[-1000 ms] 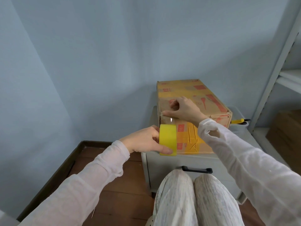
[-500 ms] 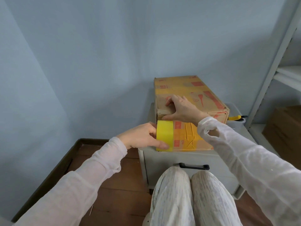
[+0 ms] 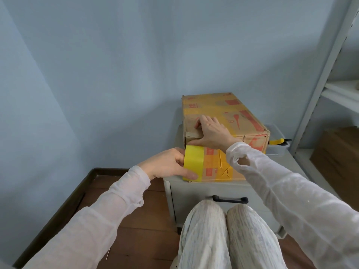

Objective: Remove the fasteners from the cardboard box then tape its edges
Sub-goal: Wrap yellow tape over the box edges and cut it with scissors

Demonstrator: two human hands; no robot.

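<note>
A long cardboard box (image 3: 233, 111) with red print and yellow tape patches lies on a grey drawer unit (image 3: 194, 193). My left hand (image 3: 167, 164) grips a yellow tape roll (image 3: 193, 163) held against the left side of the box's near end face. My right hand (image 3: 211, 133) lies flat over the box's near top edge, fingers spread on the top and the thumb pressing along the front edge just above the roll. No fasteners can be made out.
A clear plastic tub (image 3: 277, 146) holding a yellow-handled tool (image 3: 279, 141) stands right of the box. A white metal shelf (image 3: 330, 74) with a brown carton (image 3: 338, 158) stands at the right. Blue walls meet behind; my knees (image 3: 223, 230) are in front of the drawer handle (image 3: 230, 199).
My right hand's fingers have spread flat and slid a little farther onto the box top. My left hand and the tape roll stay in place against the box's end face.
</note>
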